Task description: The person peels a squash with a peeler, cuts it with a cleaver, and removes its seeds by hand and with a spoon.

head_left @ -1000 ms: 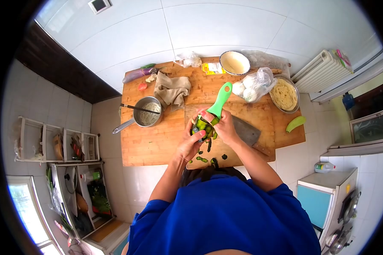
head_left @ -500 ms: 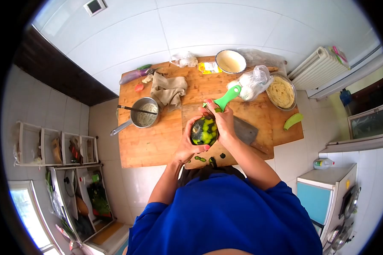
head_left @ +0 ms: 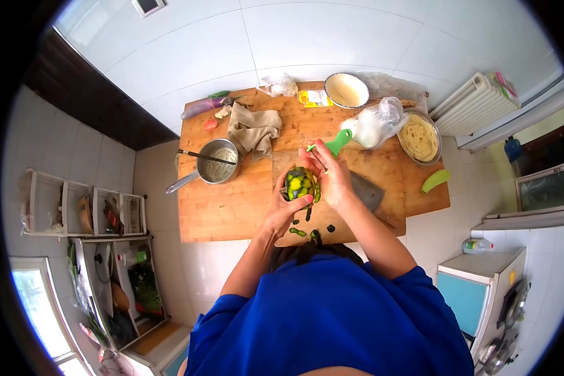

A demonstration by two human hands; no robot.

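Observation:
My left hand (head_left: 282, 210) is wrapped round a small dark-green pumpkin (head_left: 300, 182), whose skin is shaved off in yellow-green patches. My right hand (head_left: 336, 183) grips a peeler with a green handle (head_left: 340, 141), held just up and to the right of the pumpkin; the fingers partly cover its blade end. A strip of peel hangs at the pumpkin's right side. Below the hands, dark-green peel scraps (head_left: 298, 232) lie on the wooden cutting board (head_left: 376, 220). Beside my right wrist lies a cleaver (head_left: 367, 192) with a wide grey blade, partly hidden by the arm.
A saucepan (head_left: 218, 161) with chopsticks across it and a brown cloth (head_left: 253, 128) are at left. Behind are an eggplant (head_left: 198, 108) and a white bowl (head_left: 346, 91). To the right stand a plastic bag (head_left: 375, 125), a bowl of dough (head_left: 418, 138) and a green vegetable piece (head_left: 435, 180).
My right hand and the peeler have come away from the pumpkin toward the right. The pumpkin is turned, showing more peeled surface. The whole view has shifted slightly.

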